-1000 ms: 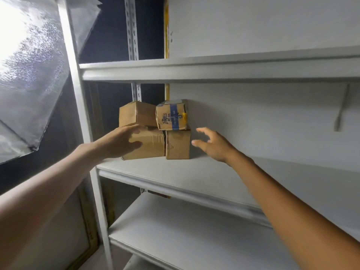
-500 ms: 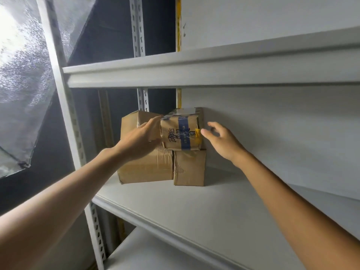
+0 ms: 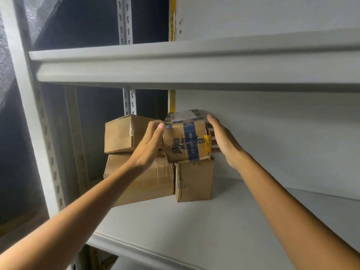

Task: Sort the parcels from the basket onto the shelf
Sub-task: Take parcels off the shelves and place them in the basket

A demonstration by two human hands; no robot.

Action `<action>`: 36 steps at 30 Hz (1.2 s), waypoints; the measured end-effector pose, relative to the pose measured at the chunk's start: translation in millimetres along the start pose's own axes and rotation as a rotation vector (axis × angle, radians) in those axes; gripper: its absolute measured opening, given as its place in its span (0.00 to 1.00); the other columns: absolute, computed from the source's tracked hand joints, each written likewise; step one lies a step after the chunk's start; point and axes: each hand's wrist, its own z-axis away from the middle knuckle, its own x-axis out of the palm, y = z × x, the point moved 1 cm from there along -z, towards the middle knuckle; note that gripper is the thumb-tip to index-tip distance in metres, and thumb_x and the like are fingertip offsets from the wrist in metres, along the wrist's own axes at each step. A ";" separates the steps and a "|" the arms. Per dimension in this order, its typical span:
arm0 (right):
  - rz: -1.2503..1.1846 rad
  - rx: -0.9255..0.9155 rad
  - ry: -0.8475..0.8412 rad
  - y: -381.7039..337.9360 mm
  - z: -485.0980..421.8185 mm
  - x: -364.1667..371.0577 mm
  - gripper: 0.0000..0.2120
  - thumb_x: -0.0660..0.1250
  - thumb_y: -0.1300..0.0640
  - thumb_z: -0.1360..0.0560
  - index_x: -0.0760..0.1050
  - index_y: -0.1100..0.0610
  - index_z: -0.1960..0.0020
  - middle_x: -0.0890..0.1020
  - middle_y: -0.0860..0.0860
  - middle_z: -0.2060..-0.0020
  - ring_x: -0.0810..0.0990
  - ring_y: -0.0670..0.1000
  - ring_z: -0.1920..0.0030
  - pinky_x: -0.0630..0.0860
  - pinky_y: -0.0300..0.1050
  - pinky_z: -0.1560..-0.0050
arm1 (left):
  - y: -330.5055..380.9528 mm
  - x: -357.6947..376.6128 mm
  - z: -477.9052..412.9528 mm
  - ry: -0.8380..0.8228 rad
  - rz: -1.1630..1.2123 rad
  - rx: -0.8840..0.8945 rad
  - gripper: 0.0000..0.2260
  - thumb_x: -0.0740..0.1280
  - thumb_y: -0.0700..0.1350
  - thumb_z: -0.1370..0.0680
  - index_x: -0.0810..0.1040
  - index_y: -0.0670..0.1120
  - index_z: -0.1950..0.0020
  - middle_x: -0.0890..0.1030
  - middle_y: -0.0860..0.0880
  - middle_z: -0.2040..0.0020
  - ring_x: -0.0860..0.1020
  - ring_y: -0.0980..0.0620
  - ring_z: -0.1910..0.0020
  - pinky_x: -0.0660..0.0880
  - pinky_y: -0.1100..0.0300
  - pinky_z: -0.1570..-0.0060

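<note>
Several cardboard parcels are stacked at the back left of the grey shelf board [image 3: 214, 234]. On top at the right sits a parcel with blue tape and black lettering [image 3: 187, 147], resting on a small plain parcel [image 3: 194, 182]. My left hand [image 3: 149, 147] lies flat against its left side, thumb at its upper front corner. My right hand [image 3: 222, 141] touches its right side with straight fingers. A plain parcel [image 3: 118, 135] sits on a larger taped parcel [image 3: 148, 186] to the left. No basket is in view.
The upper shelf board [image 3: 194, 69] hangs close above the stack. A perforated upright post [image 3: 39, 133] stands at the left, a second one [image 3: 129, 102] behind the parcels. The shelf's grey back wall [image 3: 282, 133] runs to the right, with bare board in front.
Both hands have closed in on the blue-taped parcel, the left rising from the lower large parcel to its left side, the right reaching its right side. The view has moved closer.
</note>
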 end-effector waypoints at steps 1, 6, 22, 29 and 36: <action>0.006 -0.032 0.030 0.5 1.0 4.2 0.23 0.50 0.31 0.24 0.76 0.44 0.47 0.81 0.46 0.49 0.78 0.47 0.50 0.72 0.45 0.53 | -1.8 -0.7 -1.4 0.004 0.038 0.001 0.16 0.49 0.55 0.18 0.63 0.49 0.35 0.73 0.46 0.39 0.78 0.50 0.47 0.80 0.59 0.59; -0.115 -0.026 0.144 3.7 8.3 16.8 0.26 0.53 0.35 0.31 0.74 0.54 0.48 0.81 0.52 0.56 0.79 0.50 0.57 0.74 0.46 0.56 | -7.1 -2.3 -0.5 0.016 0.181 0.000 0.11 0.54 0.50 0.17 0.67 0.51 0.37 0.75 0.49 0.41 0.78 0.49 0.44 0.81 0.51 0.50; -0.180 -0.007 0.143 6.4 161.5 -48.7 0.18 0.56 0.50 0.28 0.74 0.51 0.41 0.80 0.51 0.54 0.76 0.47 0.54 0.70 0.41 0.59 | 44.7 52.2 91.9 -0.169 0.244 -0.077 0.17 0.59 0.49 0.19 0.67 0.53 0.30 0.78 0.56 0.39 0.77 0.59 0.42 0.72 0.60 0.53; -0.211 0.133 0.295 27.0 262.5 -124.5 0.15 0.55 0.60 0.22 0.73 0.50 0.39 0.79 0.53 0.56 0.78 0.49 0.53 0.73 0.47 0.58 | 85.2 130.2 151.6 -0.345 0.271 -0.064 0.21 0.65 0.50 0.23 0.66 0.50 0.31 0.75 0.52 0.38 0.77 0.57 0.43 0.77 0.67 0.59; -0.136 0.202 0.589 35.9 364.2 -239.4 0.06 0.60 0.53 0.22 0.74 0.47 0.48 0.81 0.49 0.50 0.79 0.51 0.46 0.78 0.50 0.51 | 144.1 250.6 179.2 -0.554 0.377 -0.064 0.17 0.62 0.43 0.21 0.69 0.47 0.32 0.77 0.49 0.39 0.78 0.56 0.44 0.76 0.61 0.55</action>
